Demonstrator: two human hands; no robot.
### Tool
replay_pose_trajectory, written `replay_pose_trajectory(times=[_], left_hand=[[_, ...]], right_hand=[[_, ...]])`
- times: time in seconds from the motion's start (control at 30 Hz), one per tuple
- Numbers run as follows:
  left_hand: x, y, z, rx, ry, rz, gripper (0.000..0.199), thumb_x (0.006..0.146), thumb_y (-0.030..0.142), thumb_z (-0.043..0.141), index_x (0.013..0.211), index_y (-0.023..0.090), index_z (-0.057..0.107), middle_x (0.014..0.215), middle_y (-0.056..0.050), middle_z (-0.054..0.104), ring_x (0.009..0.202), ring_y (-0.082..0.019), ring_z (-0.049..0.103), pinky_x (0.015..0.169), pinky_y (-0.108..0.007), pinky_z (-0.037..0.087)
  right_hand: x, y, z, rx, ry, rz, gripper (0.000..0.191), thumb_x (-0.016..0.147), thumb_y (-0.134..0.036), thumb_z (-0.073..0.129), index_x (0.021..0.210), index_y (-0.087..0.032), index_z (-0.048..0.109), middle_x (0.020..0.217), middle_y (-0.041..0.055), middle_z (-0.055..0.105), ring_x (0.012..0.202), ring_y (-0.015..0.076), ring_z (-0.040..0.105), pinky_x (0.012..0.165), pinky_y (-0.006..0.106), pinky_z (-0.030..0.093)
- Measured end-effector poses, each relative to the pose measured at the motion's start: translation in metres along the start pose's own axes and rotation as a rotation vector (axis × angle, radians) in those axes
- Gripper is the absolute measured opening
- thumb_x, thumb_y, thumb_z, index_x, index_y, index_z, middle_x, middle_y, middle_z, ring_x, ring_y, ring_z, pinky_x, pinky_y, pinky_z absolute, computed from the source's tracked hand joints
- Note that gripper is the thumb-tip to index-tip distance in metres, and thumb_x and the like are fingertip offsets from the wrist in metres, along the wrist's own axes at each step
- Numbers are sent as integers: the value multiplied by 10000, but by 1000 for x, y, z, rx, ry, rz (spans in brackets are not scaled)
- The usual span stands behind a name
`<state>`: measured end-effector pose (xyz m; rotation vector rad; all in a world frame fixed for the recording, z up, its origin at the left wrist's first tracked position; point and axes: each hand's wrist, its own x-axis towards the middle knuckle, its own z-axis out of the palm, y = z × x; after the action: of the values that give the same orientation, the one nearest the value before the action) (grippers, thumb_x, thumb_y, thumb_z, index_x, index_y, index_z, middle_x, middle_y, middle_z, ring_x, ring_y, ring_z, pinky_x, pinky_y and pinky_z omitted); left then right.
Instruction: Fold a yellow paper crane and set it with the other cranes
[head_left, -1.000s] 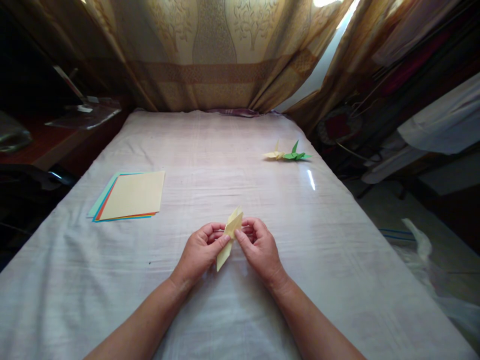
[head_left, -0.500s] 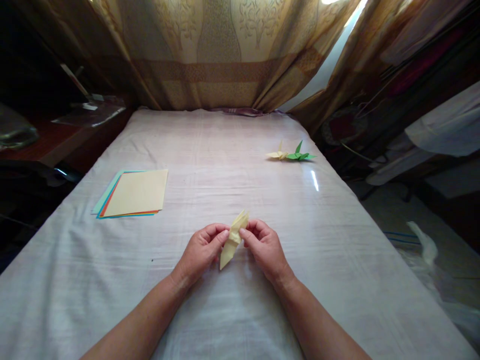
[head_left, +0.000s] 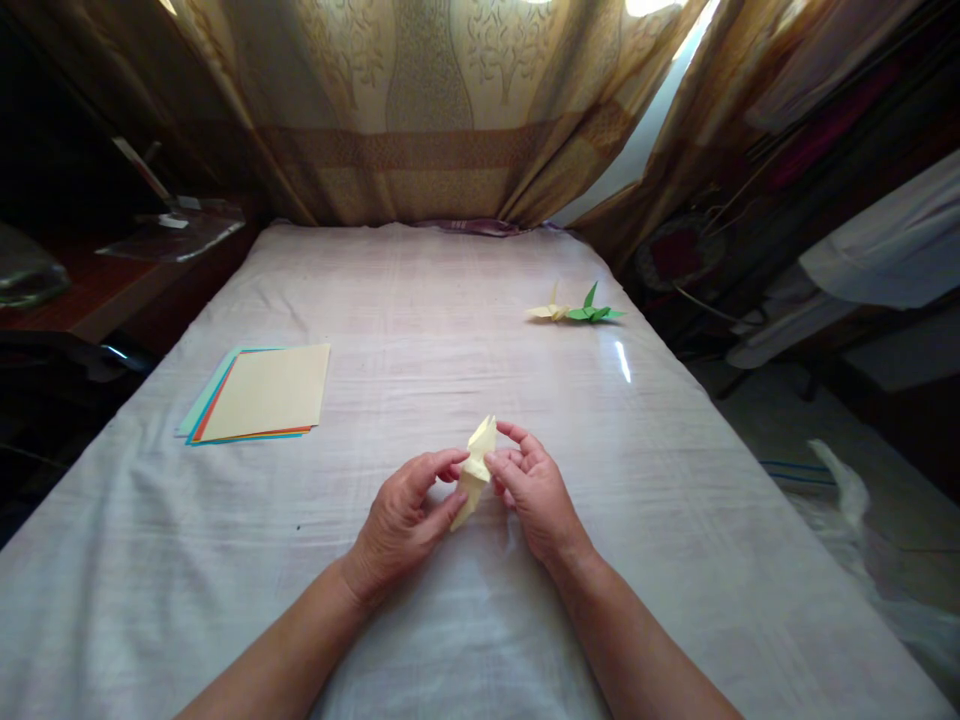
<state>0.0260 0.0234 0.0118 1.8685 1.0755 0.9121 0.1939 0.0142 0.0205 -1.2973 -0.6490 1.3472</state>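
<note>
Pale-yellow folded paper [head_left: 477, 468]: between the two hands, over the near middle of the plaid bedsheet [head_left: 397, 340]; slanted, with split points at its upper end, a narrow tip at its lower end and a crosswise crease between.
Right hand [head_left: 534, 490]: pinching the paper's right edge between thumb and fingers, the index finger stretched up beside the split points.
Left hand [head_left: 409, 505]: thumb against the narrow lower part, index fingertip at the left edge higher up, a gap between the two; fingers behind are partly hidden, so I cannot tell whether they press.
Origami cranes: a cream crane [head_left: 551, 312] and a green crane [head_left: 595, 313], side by side near the far right edge of the sheet, apparently touching.
Paper stack [head_left: 266, 395]: square sheets at left, well apart from the hands, cream on top, with mint, blue and orange edges fanned out below.
Patterned curtain [head_left: 427, 100]: gold-brown with tree motifs, hanging beyond the far edge.
Wooden desk [head_left: 82, 310]: reddish brown, at far left, a clear plastic bag [head_left: 184, 235] lying on it.
White cloth [head_left: 892, 240]: hanging at right.
</note>
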Motion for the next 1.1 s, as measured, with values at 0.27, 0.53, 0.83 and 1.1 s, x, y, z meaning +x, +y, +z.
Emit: replay_pose_trajectory(times=[0.27, 0.53, 0.83, 1.1], left_hand=[[4, 3, -2, 144, -16, 149, 253, 875, 208, 574, 1091, 260, 693, 895, -55, 698, 849, -184, 629, 802, -299, 480], [6, 9, -7, -36, 195, 2, 115, 833, 276, 648, 894, 226, 732, 893, -57, 662, 846, -182, 606, 735, -261, 484], [8, 8, -3, -414, 109, -373, 318, 732, 423, 729, 920, 168, 697, 747, -11, 681, 672, -140, 602, 641, -227, 487], [11, 11, -6, -444, 53, -406, 328, 753, 448, 703, 891, 151, 722, 751, -26, 693, 650, -135, 603, 632, -233, 503]], right_hand=[[-4, 2, 1, -49, -111, 60, 658, 660, -400, 736, 1214, -171, 465, 525, -124, 484, 433, 63, 387, 412, 181, 244], [-5, 6, -4, -277, -110, -253, 285, 800, -405, 634, 988, -196, 679, 736, 2, 620, 583, 107, 525, 515, 222, 423], [-12, 8, -1, -497, -226, -492, 169, 870, -310, 581, 834, -214, 715, 791, 29, 690, 712, 147, 610, 604, 240, 460], [-12, 7, -1, -398, -220, -227, 274, 850, -411, 587, 783, -173, 705, 694, 26, 674, 612, 142, 578, 558, 240, 443]])
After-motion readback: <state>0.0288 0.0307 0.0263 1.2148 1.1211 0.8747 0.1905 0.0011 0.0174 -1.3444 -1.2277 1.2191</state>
